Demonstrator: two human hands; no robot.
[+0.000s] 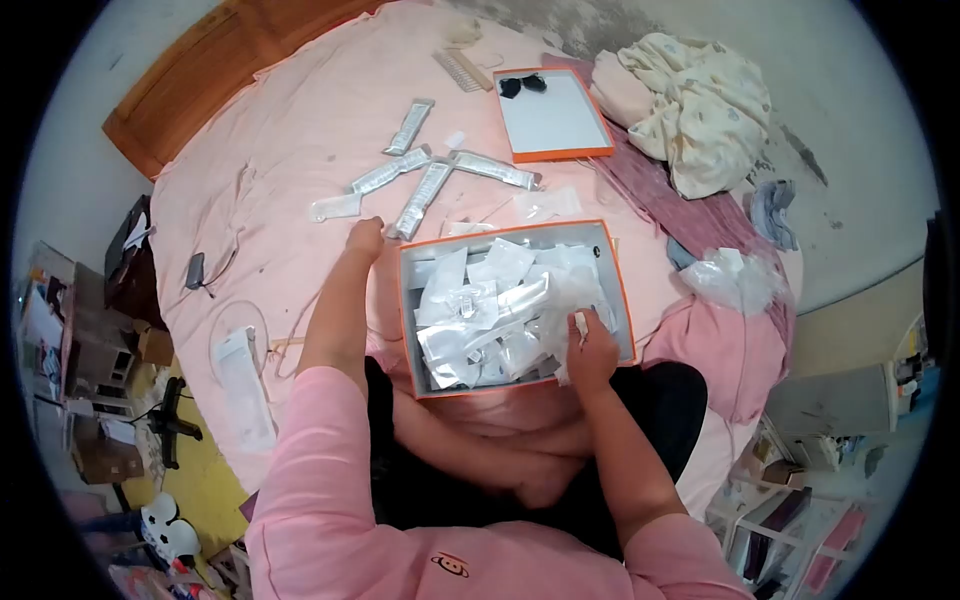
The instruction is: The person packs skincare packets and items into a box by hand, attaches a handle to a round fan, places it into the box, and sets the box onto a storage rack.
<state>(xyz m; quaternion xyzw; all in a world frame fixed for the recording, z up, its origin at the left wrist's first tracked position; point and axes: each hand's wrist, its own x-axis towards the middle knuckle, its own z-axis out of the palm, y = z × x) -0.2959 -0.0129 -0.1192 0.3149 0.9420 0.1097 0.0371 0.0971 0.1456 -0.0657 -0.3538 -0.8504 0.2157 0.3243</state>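
Note:
My right hand (592,350) is closed on a crumpled clear plastic bag (568,318) at the right side of an orange-rimmed box (402,330). Inside the box lie several small white and clear packets (465,300). My left hand (366,238) rests on the bed to the left of the box, its fingers curled; what they hold, if anything, is hidden. Just beyond it are a small clear packet (337,207) and several silver sealed packages (424,198), spread over the pink sheet (290,140).
An orange-rimmed lid (560,118) with a black item (522,85) lies at the back, beside a comb (462,71). Bundled patterned cloth (695,110) and clear plastic (733,278) are on the right. A long white packet (244,388) and a small dark device (195,270) lie left.

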